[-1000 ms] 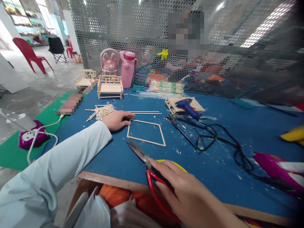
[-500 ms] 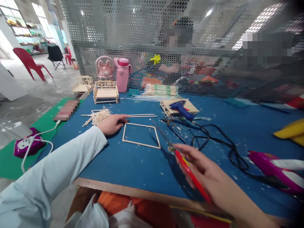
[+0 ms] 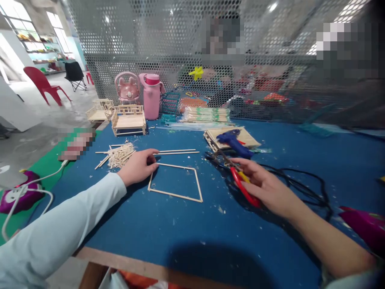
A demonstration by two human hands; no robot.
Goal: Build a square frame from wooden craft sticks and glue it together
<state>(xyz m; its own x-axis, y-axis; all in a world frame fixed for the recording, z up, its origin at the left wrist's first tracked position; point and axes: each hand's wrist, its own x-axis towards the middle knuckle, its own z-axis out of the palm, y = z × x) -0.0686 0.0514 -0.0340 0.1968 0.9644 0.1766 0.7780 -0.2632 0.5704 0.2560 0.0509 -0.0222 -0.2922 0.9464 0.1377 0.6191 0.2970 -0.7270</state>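
My left hand (image 3: 138, 165) rests on the blue table with thumb and forefinger curled together. Its fingertips cover one corner of a thin rectangular frame of wooden sticks (image 3: 176, 195) and lie close to the ends of two loose sticks (image 3: 180, 152). What they pinch, if anything, is hidden. In my right hand (image 3: 266, 186) are scissors (image 3: 243, 188) with red and yellow handles, their dark blades pointing away toward the glue gun. That blue glue gun (image 3: 233, 141) lies on a flat stick-built piece (image 3: 210, 138). A heap of short stick pieces (image 3: 120, 155) is left of my left hand.
Two little bamboo-stick chairs (image 3: 129, 121) and a pink bottle (image 3: 152, 100) stand at the back left. Bundled sticks (image 3: 206, 114) lie before the perforated metal screen (image 3: 168, 36). Black cables (image 3: 321, 192) loop at right near a purple object (image 3: 363, 228). A person sits behind the screen.
My right hand has moved forward with the scissors, bringing them close to the glue gun. My left hand has shifted slightly, its thumb now at the frame's corner. The camera view has also shifted.
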